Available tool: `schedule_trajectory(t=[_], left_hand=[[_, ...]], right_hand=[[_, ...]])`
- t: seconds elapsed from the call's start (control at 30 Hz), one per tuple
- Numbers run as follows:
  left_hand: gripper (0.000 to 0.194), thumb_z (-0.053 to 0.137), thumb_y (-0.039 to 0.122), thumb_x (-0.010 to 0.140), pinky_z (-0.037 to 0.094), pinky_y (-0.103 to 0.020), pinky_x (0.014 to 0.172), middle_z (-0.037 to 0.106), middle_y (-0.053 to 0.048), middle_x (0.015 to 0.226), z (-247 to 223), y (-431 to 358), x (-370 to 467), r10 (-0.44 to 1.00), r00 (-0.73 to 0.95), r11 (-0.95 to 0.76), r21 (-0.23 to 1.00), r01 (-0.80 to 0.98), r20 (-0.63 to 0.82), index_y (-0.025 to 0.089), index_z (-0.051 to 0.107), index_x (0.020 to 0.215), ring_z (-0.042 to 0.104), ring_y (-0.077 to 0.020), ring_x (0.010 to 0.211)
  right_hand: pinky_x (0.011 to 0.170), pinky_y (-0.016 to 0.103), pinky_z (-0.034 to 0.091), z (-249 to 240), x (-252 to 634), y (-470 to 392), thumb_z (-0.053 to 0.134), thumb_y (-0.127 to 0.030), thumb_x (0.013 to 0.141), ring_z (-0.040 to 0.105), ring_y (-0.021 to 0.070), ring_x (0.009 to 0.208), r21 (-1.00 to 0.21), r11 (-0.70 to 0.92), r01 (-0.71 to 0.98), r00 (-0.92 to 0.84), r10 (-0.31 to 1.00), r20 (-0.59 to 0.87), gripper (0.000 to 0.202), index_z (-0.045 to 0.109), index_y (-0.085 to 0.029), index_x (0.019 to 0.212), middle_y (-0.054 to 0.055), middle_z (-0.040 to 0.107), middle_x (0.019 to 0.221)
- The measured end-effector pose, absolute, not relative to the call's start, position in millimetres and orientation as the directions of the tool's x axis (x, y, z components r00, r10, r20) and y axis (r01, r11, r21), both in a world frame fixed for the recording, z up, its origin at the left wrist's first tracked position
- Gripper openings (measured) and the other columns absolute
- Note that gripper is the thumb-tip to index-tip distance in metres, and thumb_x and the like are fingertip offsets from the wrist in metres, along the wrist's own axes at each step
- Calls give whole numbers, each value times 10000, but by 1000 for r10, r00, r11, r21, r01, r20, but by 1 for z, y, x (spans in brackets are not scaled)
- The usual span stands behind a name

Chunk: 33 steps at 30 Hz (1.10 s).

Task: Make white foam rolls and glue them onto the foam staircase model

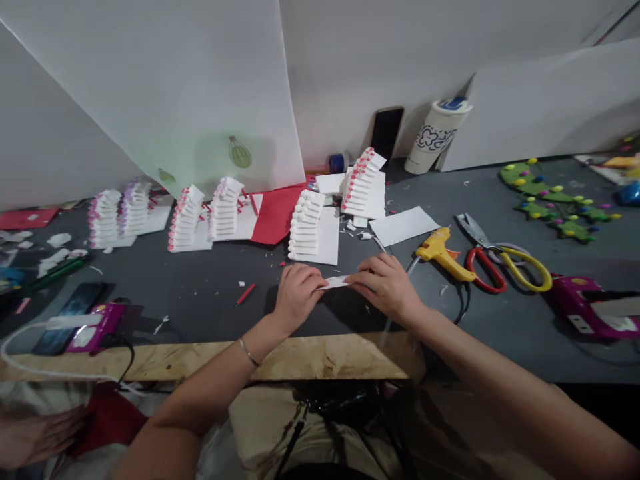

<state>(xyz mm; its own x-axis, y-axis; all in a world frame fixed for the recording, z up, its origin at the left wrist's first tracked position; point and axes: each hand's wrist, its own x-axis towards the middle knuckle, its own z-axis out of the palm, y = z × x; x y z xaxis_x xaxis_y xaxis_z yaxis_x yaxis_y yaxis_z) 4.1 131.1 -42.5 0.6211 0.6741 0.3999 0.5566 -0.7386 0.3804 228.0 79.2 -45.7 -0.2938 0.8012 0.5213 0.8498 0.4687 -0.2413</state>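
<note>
A small strip of white paper (335, 283) is stretched between my two hands, just above the grey tabletop near its front edge. My left hand (299, 293) pinches its left end. At the other end, my right hand (383, 283) grips it between thumb and fingers. Behind my left hand stands a ridged white piece with rounded tips (305, 227) on a white card (329, 237). A similar piece with red tips (359, 180) sits farther back. The yellow hot glue gun (445, 253) lies to the right of my right hand.
Scissors with red handles (486, 270) and yellow-handled scissors (525, 267) lie right of the glue gun. A white cup (437, 137) and a dark phone (387, 131) lean by the wall. More ridged pieces (185, 219) line the left. Another person's hand (40, 437) shows at lower left.
</note>
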Motion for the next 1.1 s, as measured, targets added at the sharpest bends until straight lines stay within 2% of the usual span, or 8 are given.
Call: schedule_trajectory(t=[0.13,0.27,0.47,0.67,0.8,0.93,1.1], left_hand=[[232,471,179,934,360,-358,829,699,-46,915,-48,141,-5,546,764,-832,114,543,345,234,688,874,573,-182,918],[213,467,166,939,346,-347,804,698,-45,938,-52,142,-14,507,822,-851,-3,525,261,218,672,910,559,-181,906],[161,509,207,933,339,-341,756,700,-31,918,-59,131,-26,565,780,-813,23,582,270,223,667,957,555,-177,848],[197,484,168,934,366,-355,750,692,-62,1065,-56,121,-26,558,785,-808,-38,587,268,202,653,1030,566,-198,912],[195,479,156,926,395,-364,754,674,-90,1053,-57,118,-26,541,792,-807,-91,583,283,187,649,1015,567,-221,921],[172,462,113,915,437,-340,725,658,-97,964,-61,121,-26,488,850,-858,-68,509,199,141,626,961,563,-205,844],[188,464,123,905,449,-331,669,648,-105,1100,-57,123,-21,516,837,-850,-15,527,182,168,624,994,557,-197,824]], right_hand=[[730,335,333,-47,233,78,486,-198,945,495,199,812,-58,501,864,-428,789,440,223,705,-216,908,54,677,832],[765,330,324,-49,238,77,487,-149,932,485,209,830,38,565,824,-542,767,342,198,682,-173,900,69,670,836],[733,322,319,-48,242,77,513,-139,916,481,201,792,73,558,826,-549,769,329,194,678,-189,825,61,661,833],[736,328,353,-51,225,71,501,-124,912,528,196,798,43,630,776,-602,718,348,229,685,-191,1030,74,687,917],[813,348,397,-54,212,67,460,-147,926,579,198,898,-26,663,748,-626,718,304,300,639,-174,1165,95,688,1087],[794,355,393,-56,215,67,460,-137,912,600,218,891,-14,566,824,-541,794,276,291,660,-141,1123,116,694,1082],[752,357,356,-52,222,70,486,-160,895,584,222,836,26,478,878,-469,848,246,257,675,-165,1070,104,693,1050]])
